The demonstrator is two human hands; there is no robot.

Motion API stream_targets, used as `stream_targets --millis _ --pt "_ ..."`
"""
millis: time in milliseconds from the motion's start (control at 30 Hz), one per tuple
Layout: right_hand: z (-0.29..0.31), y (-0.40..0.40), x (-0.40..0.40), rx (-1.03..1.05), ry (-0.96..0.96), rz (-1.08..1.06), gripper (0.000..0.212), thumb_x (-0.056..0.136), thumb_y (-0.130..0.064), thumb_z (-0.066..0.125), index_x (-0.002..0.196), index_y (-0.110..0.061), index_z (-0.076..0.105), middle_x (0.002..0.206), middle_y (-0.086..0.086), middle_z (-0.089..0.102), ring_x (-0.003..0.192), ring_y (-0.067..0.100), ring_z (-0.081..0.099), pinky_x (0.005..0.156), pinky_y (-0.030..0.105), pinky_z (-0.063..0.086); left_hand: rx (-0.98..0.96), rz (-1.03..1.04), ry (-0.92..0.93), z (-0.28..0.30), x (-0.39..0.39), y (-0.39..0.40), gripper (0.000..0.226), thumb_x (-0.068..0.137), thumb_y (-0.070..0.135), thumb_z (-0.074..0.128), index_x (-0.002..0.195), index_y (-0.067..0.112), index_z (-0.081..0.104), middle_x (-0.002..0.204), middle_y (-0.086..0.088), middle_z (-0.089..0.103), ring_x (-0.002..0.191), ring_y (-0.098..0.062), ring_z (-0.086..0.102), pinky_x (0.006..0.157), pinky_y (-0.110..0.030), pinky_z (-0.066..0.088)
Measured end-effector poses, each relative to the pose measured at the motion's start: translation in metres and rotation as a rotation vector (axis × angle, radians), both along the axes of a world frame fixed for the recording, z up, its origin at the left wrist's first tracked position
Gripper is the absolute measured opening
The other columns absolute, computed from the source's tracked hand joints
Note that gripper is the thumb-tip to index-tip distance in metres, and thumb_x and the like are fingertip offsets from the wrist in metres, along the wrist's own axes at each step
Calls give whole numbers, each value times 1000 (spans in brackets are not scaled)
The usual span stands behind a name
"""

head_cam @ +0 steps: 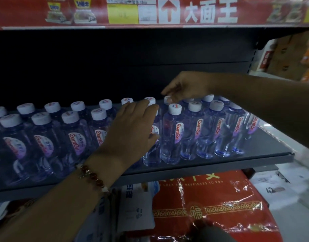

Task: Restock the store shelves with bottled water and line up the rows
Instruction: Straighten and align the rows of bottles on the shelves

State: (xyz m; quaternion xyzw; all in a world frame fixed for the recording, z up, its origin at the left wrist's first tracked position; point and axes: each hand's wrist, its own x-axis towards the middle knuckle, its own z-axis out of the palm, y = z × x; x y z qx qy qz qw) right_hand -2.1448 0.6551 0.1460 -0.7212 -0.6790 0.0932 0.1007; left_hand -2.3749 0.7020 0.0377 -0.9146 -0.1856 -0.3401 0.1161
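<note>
Two rows of small clear plastic water bottles [173, 135] with white screw caps and red-lettered labels stand upright on the dark grey metal shelf [202, 167], filled with clear water and packed shoulder to shoulder from the left edge of the view to near the shelf's right end. The person's left hand [132, 130], a red and white beaded bracelet [93, 179] on its wrist, lies over a front-row bottle in the middle of the shelf, fingers fairly straight across its cap and shoulder and thumb down by its label; whether it truly grips is not clear. The right hand [186, 86] reaches in from the right above the back row, its fingertips pinching the white cap of a back-row bottle [167, 100] just behind the left hand's fingers. A red banner with white characters [209, 12] runs along the edge of the shelf above. Below the water shelf sits a red gift package wrapped in glossy film [211, 210], beside white and blue packets [136, 212].
</note>
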Motion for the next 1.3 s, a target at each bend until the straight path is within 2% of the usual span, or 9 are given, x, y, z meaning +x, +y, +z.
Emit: stream_targets --millis 133,233,400,467,633,800,900,1067,1300 --pt "3 -17 14 60 -40 -62 42 93 -35 67 134 -25 62 117 -10 71 106 4 64 96 19 45 13 -50 -22 7 19 -14 80 80 41 79 146 8 47 138 -13 55 124 -34 53 109 -49 39" --pt "0 -27 27 -8 -83 -125 39 93 -34 68 130 -23 66 122 -8 70 109 7 62 91 19 41 55 -73 1 6 37 -19 79 78 41 81 144 8 51 140 -13 56 124 -35 54 107 -45 34" --pt "-5 -24 41 -1 -15 -124 26 90 -25 71 116 -22 73 97 -12 71 58 -17 57 55 -2 37 47 -47 19 1 51 -18 78 70 34 89 136 5 58 130 -16 63 112 -36 61 100 -41 34" --pt "-5 -22 43 1 -2 -114 23 91 -26 71 114 -22 73 91 -16 69 53 -19 54 51 -2 36 47 -46 18 1 51 -16 78 70 35 89 136 6 58 131 -14 64 113 -35 61 100 -43 38" --pt "-5 -24 44 -2 30 -70 25 89 -27 74 113 -20 75 98 -14 74 72 -16 61 62 -3 38 38 -38 32 1 50 -15 80 72 39 87 139 9 56 135 -11 62 119 -33 60 103 -44 38" --pt "-5 -40 35 84 -15 -78 44 97 -39 61 137 -21 60 136 -8 61 117 1 55 89 7 36 47 -37 3 -1 51 -15 81 71 37 89 139 7 57 135 -13 62 120 -34 60 104 -44 37" --pt "-8 -63 29 180 61 -34 40 94 -40 64 130 -23 66 126 -14 65 107 -5 59 87 1 38 73 -47 -23 -4 51 -13 81 69 36 90 137 5 59 132 -15 64 116 -36 63 103 -40 30" --pt "-23 -79 25 167 -153 107 46 82 -33 79 125 -18 70 118 -8 63 104 6 59 92 22 47 67 -58 -13 -4 51 -10 81 72 38 89 140 7 56 138 -15 61 118 -36 63 105 -38 24" --pt "-28 -74 24 239 -63 54 40 77 -33 82 113 -16 75 106 -7 73 82 -2 65 78 12 49 42 -76 17 -1 50 -7 82 74 40 86 141 6 55 141 -15 59 120 -37 61 106 -39 25"
